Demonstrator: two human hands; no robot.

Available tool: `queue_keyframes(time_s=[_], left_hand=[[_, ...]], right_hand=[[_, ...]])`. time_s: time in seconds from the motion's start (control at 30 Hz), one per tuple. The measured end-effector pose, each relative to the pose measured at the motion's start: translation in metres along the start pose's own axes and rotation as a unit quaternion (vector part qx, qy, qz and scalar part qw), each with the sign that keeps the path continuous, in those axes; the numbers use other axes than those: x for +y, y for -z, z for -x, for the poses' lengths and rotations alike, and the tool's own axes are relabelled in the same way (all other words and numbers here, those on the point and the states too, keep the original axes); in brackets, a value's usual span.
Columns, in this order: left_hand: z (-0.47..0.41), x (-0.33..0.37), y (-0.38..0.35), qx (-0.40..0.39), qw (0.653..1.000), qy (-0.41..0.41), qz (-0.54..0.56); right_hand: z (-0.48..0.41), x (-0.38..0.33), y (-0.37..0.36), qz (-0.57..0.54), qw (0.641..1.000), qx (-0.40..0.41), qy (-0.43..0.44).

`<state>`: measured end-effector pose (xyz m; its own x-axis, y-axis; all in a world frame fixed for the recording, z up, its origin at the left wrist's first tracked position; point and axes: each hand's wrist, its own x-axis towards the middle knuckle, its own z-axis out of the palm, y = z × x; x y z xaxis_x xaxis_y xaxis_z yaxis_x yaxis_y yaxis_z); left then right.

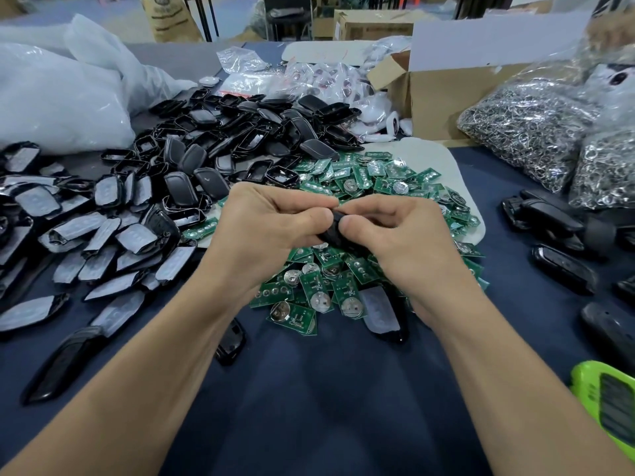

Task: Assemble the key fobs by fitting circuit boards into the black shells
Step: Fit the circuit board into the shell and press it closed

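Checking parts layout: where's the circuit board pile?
Head view, table centre: the circuit board pile lies beneath the left hand and right hand, black shells heaped to its left.

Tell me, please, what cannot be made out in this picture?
Head view:
1. small black plastic shell, gripped by the left hand and right hand, which hide whether a board sits inside.
2. bright green plastic device, bottom right: cut off by the frame edge.
3. print on the brown cardboard box at the back: too small, blurred.
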<state>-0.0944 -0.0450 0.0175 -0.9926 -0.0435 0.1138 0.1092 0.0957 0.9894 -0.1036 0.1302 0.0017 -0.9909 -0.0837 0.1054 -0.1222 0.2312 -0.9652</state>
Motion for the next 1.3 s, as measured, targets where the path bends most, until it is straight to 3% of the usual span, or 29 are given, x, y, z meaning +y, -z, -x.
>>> queue_keyframes(time_s=[0.17,0.47,0.87,1.1,1.3], left_hand=[[0.002,0.002,0.001,-0.041,0.999,-0.006,0.027],[0.004,0.003,0.002,-0.077,0.992,0.092,-0.037],[0.004,0.001,-0.002,-0.057,0.995,0.086,-0.012],[0.001,0.003,0.009,-0.136,0.978,0.149,0.046],[0.0,-0.001,0.005,-0.133,0.982,0.125,0.039]], right_hand=[[0.001,-0.002,0.006,-0.037,0.999,0.009,0.016],[0.004,-0.001,0.004,0.05,0.997,0.03,0.053],[0.002,0.001,0.002,-0.008,0.999,0.032,0.015],[0.001,-0.001,0.007,-0.052,0.998,0.028,-0.01],[0.001,0.001,0.008,-0.053,0.998,0.025,-0.006]])
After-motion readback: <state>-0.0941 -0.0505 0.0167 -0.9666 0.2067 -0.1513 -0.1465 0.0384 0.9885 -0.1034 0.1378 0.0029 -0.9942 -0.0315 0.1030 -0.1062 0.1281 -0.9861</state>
